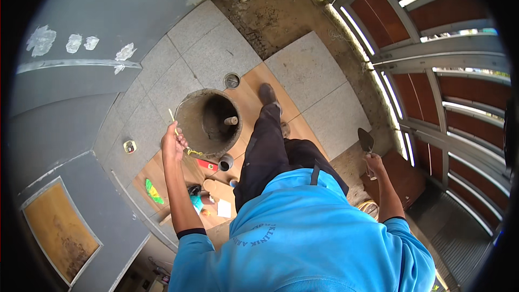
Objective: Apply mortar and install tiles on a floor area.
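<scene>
My left hand [174,141] grips a thin, pale yellow handle [192,151] on a cement-smeared grey bucket [186,130]. Inside the bucket are dark grey material and a cylindrical handle [231,120] sticking up toward the rim. My right hand [373,163], out to the right of my body, holds a pointed trowel [365,139] by its grip, blade upward. My shoe [267,94] is on wood-look tile [254,78] beside the bucket.
Grey tiles [211,48], small containers [226,163] and assorted items [153,192] lie around. A bare dirt strip [286,21] runs along a slatted fence [405,86] at right. A grey wall [75,92] with white patches stands at left; loose tiles [319,92] sit beside the dirt.
</scene>
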Motion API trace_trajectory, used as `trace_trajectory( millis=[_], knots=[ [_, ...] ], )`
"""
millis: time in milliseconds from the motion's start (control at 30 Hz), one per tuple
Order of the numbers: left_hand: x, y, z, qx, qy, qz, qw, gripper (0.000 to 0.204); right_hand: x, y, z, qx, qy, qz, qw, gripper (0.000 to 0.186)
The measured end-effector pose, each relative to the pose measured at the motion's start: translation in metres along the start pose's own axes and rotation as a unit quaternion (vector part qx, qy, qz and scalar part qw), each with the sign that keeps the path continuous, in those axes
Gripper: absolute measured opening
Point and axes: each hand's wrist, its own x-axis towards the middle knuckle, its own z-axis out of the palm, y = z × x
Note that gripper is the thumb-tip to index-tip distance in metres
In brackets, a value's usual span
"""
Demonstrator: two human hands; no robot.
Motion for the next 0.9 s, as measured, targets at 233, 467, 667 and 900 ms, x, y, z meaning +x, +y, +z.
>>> trace_trajectory(
  millis=[233,467,667,900],
  knots=[
    [0.102,0.036,0.119,-0.017,-0.032,-0.062,0.997,0.033,0.077,-0.044,-0.029,-0.153,0.062,0.011,0.986,0.025],
    [0.182,0.048,0.252,-0.030,-0.055,-0.061,0.996,0.032,0.061,-0.095,-0.015,-0.076,-0.040,0.138,0.987,0.022],
    [0.252,0.086,0.380,-0.009,-0.069,-0.044,0.997,0.031,0.094,-0.154,-0.030,-0.067,-0.055,0.119,0.989,0.023],
    [0.339,0.118,0.543,-0.024,-0.091,-0.038,0.995,0.030,0.206,-0.250,-0.066,-0.164,-0.064,0.089,0.980,0.021]
  ],
)
